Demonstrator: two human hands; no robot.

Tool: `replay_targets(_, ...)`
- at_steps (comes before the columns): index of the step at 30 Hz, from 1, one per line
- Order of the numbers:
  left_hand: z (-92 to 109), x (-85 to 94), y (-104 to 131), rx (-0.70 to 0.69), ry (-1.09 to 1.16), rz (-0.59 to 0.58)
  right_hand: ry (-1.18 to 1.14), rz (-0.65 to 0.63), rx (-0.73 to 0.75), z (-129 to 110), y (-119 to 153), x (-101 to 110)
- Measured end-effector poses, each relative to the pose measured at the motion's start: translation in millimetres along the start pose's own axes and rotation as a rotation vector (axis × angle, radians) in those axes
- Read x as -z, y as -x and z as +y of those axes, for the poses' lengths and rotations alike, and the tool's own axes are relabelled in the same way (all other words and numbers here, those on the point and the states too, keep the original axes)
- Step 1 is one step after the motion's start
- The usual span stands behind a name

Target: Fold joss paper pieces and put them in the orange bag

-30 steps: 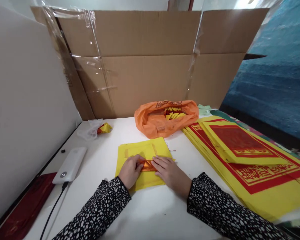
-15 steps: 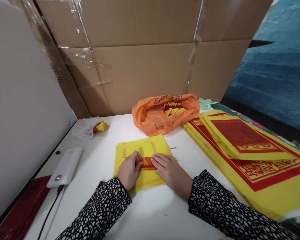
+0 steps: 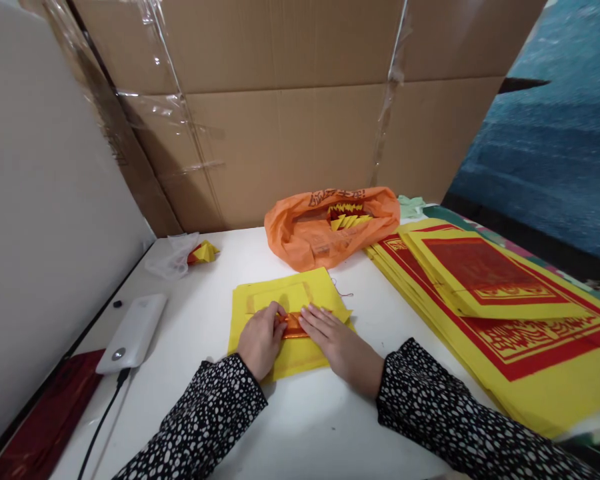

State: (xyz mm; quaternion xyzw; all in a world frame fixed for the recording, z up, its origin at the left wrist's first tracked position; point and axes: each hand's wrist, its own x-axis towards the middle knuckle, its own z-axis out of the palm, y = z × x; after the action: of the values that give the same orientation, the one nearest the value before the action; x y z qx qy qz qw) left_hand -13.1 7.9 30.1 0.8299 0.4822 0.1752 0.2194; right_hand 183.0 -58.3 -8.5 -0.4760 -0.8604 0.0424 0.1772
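On the orange strip [image 3: 294, 325], left hand [image 3: 259, 337] curled, right hand [image 3: 338, 341] flat.

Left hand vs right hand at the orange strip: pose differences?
The left hand is curled; the right hand is flatter and more outstretched. The left hand is at the left end of the orange strip, the right hand at its right end. Both touch it.

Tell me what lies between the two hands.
In the head view, a shiny orange strip lies between the left hand and the right hand, over the yellow sheets; both hands touch it.
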Motion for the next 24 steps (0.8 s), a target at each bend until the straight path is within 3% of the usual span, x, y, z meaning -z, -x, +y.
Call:
replay_targets(6, -3, 3.0, 0, 0.003, 0.053, -0.007, -0.03, -0.041, -0.034, -5, -1, 2)
replay_targets(12, -19, 14.4, 2, 0.046, 0.16, -0.048, -0.043, -0.114, -0.012, -12, 5, 11)
replay_targets(18, -32, 26.1, -1, 0.037, 0.051, -0.123, -0.119, -0.226, 0.009, -8, 7, 20)
replay_targets(24, -7, 35.9, -39, -0.084, -0.204, -0.212, -0.192, -0.274, 0.001, -6, 4, 22)
